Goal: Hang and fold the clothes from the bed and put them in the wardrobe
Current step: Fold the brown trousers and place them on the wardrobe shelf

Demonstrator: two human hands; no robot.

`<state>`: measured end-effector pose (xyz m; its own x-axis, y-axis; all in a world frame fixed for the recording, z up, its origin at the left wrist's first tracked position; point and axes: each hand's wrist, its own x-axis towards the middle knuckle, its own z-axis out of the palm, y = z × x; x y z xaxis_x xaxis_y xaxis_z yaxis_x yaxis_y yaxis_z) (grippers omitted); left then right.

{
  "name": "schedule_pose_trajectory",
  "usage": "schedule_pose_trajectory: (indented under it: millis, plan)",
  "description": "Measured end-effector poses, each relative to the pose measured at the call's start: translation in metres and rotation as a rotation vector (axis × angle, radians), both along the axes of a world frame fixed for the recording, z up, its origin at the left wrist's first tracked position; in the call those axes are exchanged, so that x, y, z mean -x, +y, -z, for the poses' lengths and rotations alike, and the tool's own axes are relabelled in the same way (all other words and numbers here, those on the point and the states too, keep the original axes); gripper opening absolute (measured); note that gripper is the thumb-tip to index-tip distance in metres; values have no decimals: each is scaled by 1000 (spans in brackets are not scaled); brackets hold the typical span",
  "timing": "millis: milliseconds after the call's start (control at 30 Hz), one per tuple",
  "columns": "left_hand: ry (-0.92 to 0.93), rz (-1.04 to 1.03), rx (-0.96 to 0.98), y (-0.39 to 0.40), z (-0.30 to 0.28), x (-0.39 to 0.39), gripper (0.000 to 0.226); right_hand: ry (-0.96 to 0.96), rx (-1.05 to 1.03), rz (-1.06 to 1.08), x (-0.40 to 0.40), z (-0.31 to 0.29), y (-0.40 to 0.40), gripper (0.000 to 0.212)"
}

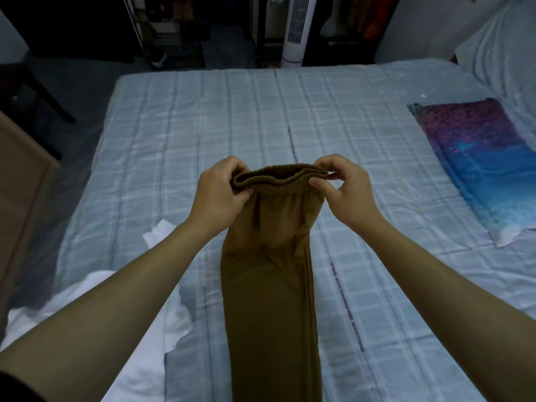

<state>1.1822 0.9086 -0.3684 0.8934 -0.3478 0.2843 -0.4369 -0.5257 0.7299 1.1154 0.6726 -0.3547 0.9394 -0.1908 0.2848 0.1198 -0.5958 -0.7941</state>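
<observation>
Trousers (269, 285) lengthwise toward viewer, waistband far, between left hand (219, 195) and right hand (345, 192).

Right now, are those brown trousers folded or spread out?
Folded lengthwise: the brown trousers form one narrow strip, both hands pinching the doubled waistband.

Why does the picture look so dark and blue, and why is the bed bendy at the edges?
Head view: dim, bluish room light; the wardrobe behind is nearly black. The wide lens curves the bed edges. The brown trousers and both hands look sharp.
</observation>
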Motion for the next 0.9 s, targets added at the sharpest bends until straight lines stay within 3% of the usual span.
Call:
schedule_pose_trajectory:
  millis: [433,667,900]
  plan:
    - [-143,198,-193,48,36,161,28,-7,245,-157,169,43,23,16]
    - [-132,296,-331,88,104,263,32,104,363,-332,282,111,56,21]
    - [-132,428,-440,106,209,347,53,181,462,-370,365,206,74,26]
